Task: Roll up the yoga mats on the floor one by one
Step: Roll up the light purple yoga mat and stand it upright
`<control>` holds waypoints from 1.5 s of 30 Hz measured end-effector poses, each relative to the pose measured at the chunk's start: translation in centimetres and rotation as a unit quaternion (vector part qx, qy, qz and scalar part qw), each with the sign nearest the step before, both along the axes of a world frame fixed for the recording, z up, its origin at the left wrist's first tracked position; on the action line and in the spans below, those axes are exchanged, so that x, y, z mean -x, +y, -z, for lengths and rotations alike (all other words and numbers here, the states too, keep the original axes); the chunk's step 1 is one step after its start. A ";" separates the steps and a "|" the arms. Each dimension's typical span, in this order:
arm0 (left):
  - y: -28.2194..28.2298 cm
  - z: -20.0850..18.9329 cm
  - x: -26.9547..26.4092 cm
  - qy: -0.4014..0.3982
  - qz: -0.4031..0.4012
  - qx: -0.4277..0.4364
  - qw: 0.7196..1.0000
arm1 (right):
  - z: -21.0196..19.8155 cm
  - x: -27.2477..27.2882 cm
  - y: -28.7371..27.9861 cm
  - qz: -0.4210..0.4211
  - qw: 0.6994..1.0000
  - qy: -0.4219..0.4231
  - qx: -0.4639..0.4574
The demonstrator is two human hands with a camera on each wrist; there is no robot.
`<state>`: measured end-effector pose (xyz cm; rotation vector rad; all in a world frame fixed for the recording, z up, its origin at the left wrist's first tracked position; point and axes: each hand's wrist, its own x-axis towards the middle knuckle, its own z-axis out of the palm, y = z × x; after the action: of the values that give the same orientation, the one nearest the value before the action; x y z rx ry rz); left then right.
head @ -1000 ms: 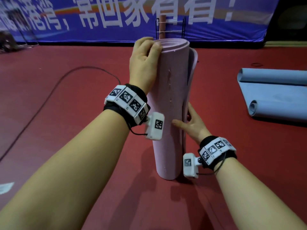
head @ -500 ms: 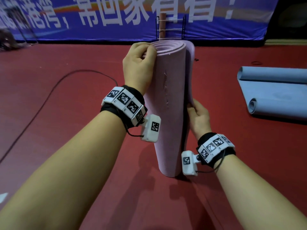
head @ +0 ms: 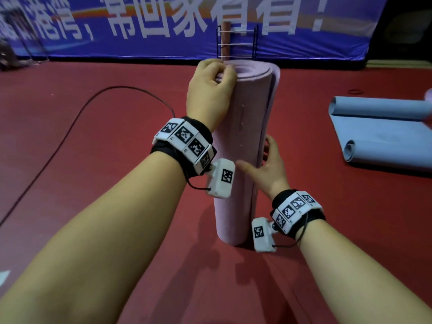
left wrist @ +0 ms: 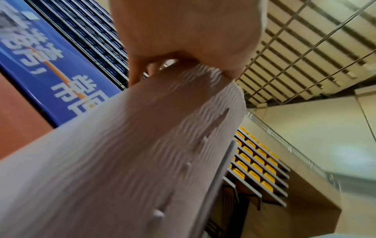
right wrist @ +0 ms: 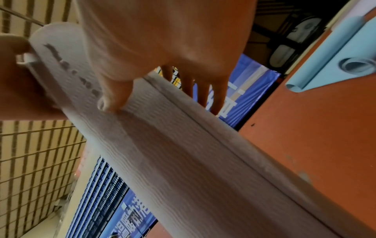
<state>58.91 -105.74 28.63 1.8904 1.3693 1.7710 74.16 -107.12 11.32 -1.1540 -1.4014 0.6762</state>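
A pink yoga mat [head: 247, 113], rolled up, stands on end on the red floor [head: 117, 118]. My left hand [head: 210, 90] grips its top rim, fingers curled over the edge of the coil. My right hand [head: 268, 167] lies against the roll's right side at mid-height, where the loose outer flap ends. In the right wrist view its thumb [right wrist: 114, 99] presses on the ribbed mat [right wrist: 183, 153] and the fingers [right wrist: 215, 96] reach straight past the flap edge. The left wrist view shows the mat [left wrist: 142, 153] running up to the left hand [left wrist: 183, 32].
A light blue mat [head: 378, 132], partly rolled from both ends, lies on the floor at the right. A black cable [head: 70, 127] curves across the floor at the left. A black wire rack [head: 236, 43] holding another roll stands behind the pink mat, before a blue banner [head: 163, 24].
My right hand has let go of the flap edge and spread its thumb across the front of the roll. My left hand keeps its hold on the top rim.
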 end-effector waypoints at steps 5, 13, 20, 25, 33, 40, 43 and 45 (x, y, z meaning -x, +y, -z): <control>0.8 -0.2 -0.1 0.050 -0.063 0.043 0.996 | 0.6 0.4 0.1 0.022 1.000 0.018 0.001; -1.2 -0.7 -1.6 0.251 -0.093 0.007 0.964 | 1.0 -0.4 0.3 -0.038 0.998 0.042 0.009; -0.1 -0.5 -0.4 0.267 -0.114 0.008 0.957 | 0.4 -1.2 -0.1 0.134 0.987 -0.059 -0.061; 0.2 -0.1 -0.3 0.244 -0.132 0.008 0.961 | -0.1 -1.0 -0.1 0.158 0.969 -0.155 -0.111; -0.1 0.0 -0.1 0.216 -0.129 0.011 0.968 | -1.4 -1.6 0.4 0.062 0.994 -0.085 -0.003; -0.4 0.1 0.2 0.182 -0.047 -0.003 0.982 | -0.3 -2.5 1.8 -0.040 0.995 0.058 0.068; -0.5 1.9 0.0 0.134 -0.036 -0.065 0.988 | 0.0 -2.4 2.2 -0.079 0.989 0.075 0.100; -0.8 4.0 -0.3 0.059 -0.052 -0.055 0.995 | -0.2 -1.8 2.5 -0.072 0.988 0.084 0.103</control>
<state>59.26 -106.54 24.65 2.0455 1.4646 1.8448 75.97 -104.63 11.51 -1.1339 -1.3019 1.0182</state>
